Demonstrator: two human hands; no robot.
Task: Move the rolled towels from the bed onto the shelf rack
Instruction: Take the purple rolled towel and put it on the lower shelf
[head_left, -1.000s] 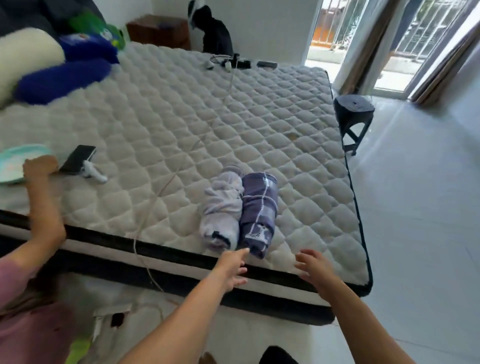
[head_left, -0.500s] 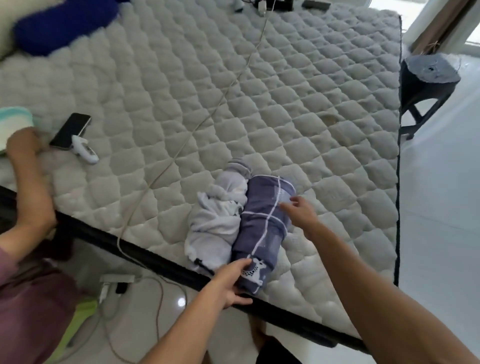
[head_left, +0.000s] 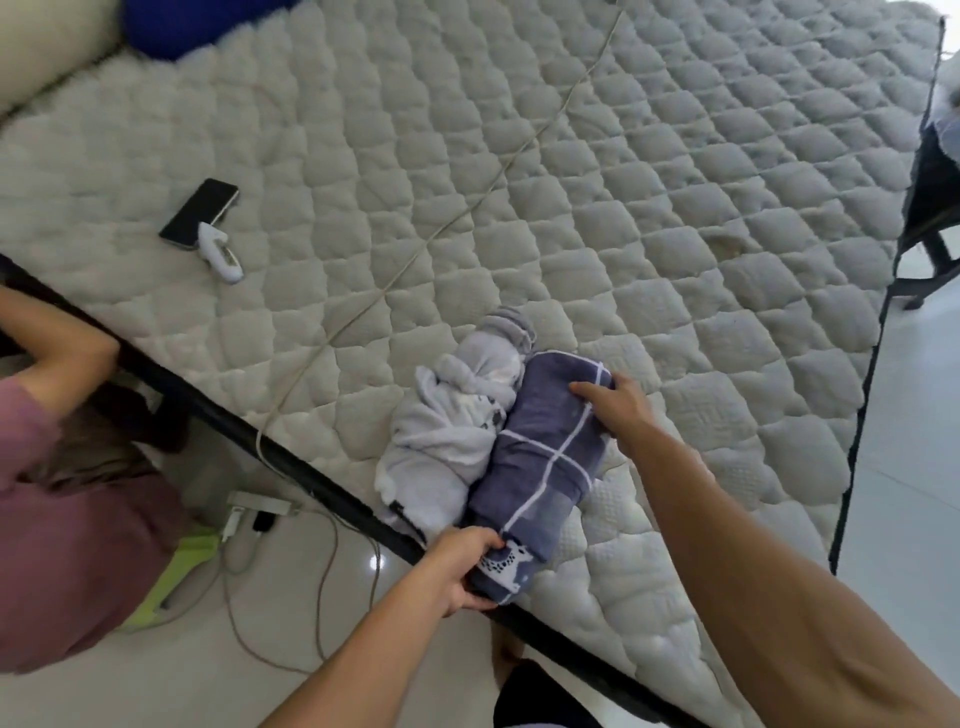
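Two rolled towels lie side by side near the front edge of the quilted mattress (head_left: 519, 171). The dark blue towel (head_left: 540, 467) with white check lines is on the right, the pale grey towel (head_left: 447, 441) touches it on the left. My left hand (head_left: 460, 566) grips the near end of the blue towel at the mattress edge. My right hand (head_left: 615, 410) rests on its far end, fingers curled over the top. The shelf rack is out of view.
A phone (head_left: 200, 213) and a small white device (head_left: 221, 252) lie on the mattress at left. A thin cable (head_left: 467, 218) runs across the bed down to a power strip (head_left: 260, 506) on the floor. Another person in a mauve top (head_left: 57, 519) crouches at left. A dark stool (head_left: 930, 208) stands at right.
The view has come closer to the towels. My right hand has settled onto the far end of the blue towel and my left hand has closed around its near end.
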